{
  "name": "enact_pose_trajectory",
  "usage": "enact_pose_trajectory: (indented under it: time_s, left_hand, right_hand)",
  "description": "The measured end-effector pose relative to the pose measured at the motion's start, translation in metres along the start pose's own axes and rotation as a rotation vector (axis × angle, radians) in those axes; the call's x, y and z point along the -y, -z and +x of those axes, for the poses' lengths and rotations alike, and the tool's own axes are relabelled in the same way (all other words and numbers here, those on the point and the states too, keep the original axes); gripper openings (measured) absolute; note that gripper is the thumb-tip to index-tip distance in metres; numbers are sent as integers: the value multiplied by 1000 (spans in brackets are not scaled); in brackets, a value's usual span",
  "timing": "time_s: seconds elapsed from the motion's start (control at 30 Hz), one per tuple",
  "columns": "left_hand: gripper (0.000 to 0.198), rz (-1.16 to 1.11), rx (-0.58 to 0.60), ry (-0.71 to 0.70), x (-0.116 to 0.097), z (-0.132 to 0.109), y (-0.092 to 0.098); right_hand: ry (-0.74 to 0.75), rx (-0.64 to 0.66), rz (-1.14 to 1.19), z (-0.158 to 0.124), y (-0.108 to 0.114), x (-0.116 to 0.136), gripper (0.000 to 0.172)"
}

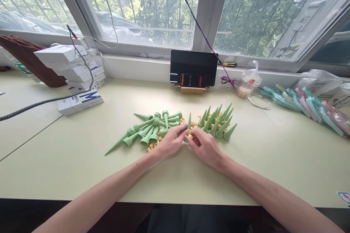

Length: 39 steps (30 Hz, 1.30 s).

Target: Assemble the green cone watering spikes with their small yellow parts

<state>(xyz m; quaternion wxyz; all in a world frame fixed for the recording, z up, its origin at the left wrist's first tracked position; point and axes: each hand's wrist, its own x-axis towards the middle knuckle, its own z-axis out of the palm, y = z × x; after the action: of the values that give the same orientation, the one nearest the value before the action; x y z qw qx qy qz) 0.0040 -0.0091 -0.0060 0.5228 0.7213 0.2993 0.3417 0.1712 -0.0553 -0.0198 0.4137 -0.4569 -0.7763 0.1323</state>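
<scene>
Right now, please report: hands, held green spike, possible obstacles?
Left hand holding green spike, tip up. Right hand pinching yellow piece. Nearby: loose spikes left, upright spikes right.

From near, above and behind the hands, the head view looks forward and down across the tabletop

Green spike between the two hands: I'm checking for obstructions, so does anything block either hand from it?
Nothing visible does. The left hand holds the green spike; the right hand is just beside it, pinching a yellow peg in front. Loose green spikes lie to the left, upright spikes to the right, none between.
</scene>
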Motion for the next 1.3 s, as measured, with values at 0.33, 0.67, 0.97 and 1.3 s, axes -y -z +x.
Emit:
enact_pose_trajectory:
  time_s: [0.33, 0.67, 0.97, 1.3]
  left_hand:
    - [25, -3, 1, -30, -3, 0, 0]
    - [25, -32, 15, -18, -3, 0, -1]
    - [23, 11, 0, -26, -2, 0, 0]
    - [22, 6, -1, -15, -2, 0, 0]
  right_hand:
    - [16, 23, -38, 0, 1, 0, 18]
    - [16, 27, -35, 1, 2, 2, 18]
    - [4, 30, -25, 0, 2, 1, 19]
    - [-46, 17, 37, 2, 1, 3, 19]
